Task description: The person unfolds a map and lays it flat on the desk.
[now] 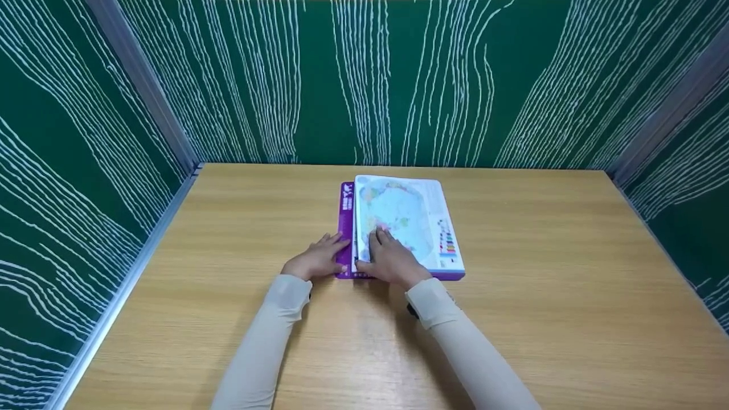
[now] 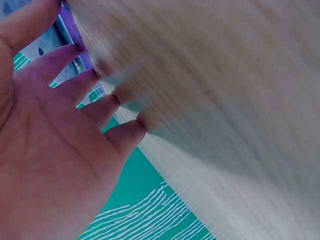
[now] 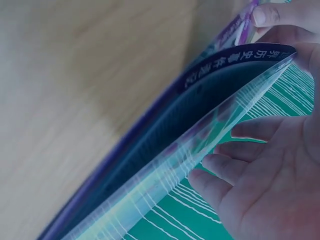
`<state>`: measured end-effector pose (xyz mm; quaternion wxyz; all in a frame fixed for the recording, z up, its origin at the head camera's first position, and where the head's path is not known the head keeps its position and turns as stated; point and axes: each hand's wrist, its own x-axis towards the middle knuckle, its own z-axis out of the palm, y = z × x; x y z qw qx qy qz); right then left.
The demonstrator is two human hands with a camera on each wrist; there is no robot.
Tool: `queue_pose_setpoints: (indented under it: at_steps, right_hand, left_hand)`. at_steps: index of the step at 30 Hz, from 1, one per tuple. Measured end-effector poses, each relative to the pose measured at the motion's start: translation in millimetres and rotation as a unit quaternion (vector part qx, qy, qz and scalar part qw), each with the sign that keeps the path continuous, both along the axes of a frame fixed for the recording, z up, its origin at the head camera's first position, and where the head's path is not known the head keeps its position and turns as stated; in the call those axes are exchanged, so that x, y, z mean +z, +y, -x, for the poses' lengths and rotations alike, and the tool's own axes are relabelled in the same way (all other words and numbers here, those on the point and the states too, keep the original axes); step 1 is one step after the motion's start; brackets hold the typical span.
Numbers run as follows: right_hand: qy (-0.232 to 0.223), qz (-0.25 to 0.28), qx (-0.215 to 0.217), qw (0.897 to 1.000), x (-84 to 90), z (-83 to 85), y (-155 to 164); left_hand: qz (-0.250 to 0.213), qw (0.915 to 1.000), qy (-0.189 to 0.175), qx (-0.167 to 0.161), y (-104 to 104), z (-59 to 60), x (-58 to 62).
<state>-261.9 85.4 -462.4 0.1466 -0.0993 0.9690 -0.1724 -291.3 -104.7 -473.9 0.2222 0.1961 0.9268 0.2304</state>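
A folded, glossy world map sheet (image 1: 398,210) lies on the table, its pale map side up. Along its left side a purple border strip (image 1: 346,213) of the layer below sticks out. My left hand (image 1: 319,257) rests at the lower left edge, fingers spread and fingertips on the purple strip. Over the lower left part of the map, my right hand (image 1: 393,259) touches the upper layer with extended fingers. In the right wrist view the lower layer's purple edge (image 3: 235,57) bears white lettering, and a gap parts it from the shiny upper layer (image 3: 165,172).
The wooden table (image 1: 228,216) extends around the sheet on every side. Green panels with white wavy lines (image 1: 319,85) stand behind it and along both sides, joined by grey posts (image 1: 145,80).
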Motion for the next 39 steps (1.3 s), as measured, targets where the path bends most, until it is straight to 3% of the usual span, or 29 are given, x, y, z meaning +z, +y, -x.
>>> queue_pose_setpoints:
  at_steps: [13, 18, 39]
  right_hand:
    - [-0.003, 0.005, -0.007, 1.0, 2.1, -0.6, 8]
    - [-0.029, 0.032, -0.022, 0.999, 2.0, -3.8, 13]
    - [-0.02, 0.089, 0.0, 0.996, 18.3, -10.0, 65]
  left_hand:
    - [0.008, 0.9999, -0.003, 0.007, 3, 0.0, -1.0]
    - [0.012, 0.9998, -0.006, 0.014, 3, -0.6, -1.1]
    - [0.014, 0.9998, -0.009, 0.01, 3, 0.1, -2.3]
